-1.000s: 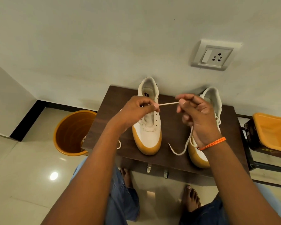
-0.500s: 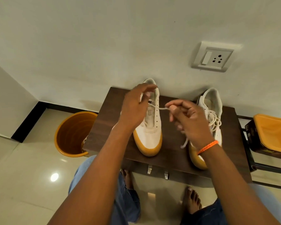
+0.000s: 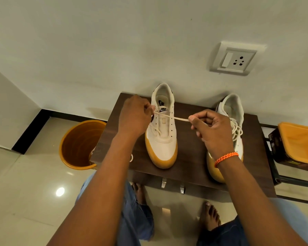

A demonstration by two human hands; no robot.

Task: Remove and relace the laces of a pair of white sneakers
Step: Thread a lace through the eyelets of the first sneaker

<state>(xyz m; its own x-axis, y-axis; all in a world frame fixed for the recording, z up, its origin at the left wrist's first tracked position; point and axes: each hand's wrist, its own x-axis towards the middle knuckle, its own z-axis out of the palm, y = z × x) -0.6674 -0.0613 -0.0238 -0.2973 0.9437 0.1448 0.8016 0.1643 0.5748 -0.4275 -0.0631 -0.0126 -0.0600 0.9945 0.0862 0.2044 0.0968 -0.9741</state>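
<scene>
Head view: white gum-soled left sneaker (image 3: 163, 137) stands on dark wooden shelf (image 3: 190, 157), toe toward viewer. Left hand (image 3: 134, 116) and right hand (image 3: 212, 130) each pinch the cream lace (image 3: 174, 118), stretched across its tongue. Laced right sneaker (image 3: 234, 114) just beside. Round orange plastic bucket (image 3: 78, 141) on floor; contents cannot be told.

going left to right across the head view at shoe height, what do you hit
orange bucket → left hand → unlaced sneaker → lace stretched between the hands → right hand → laced sneaker → orange-lidded box
</scene>
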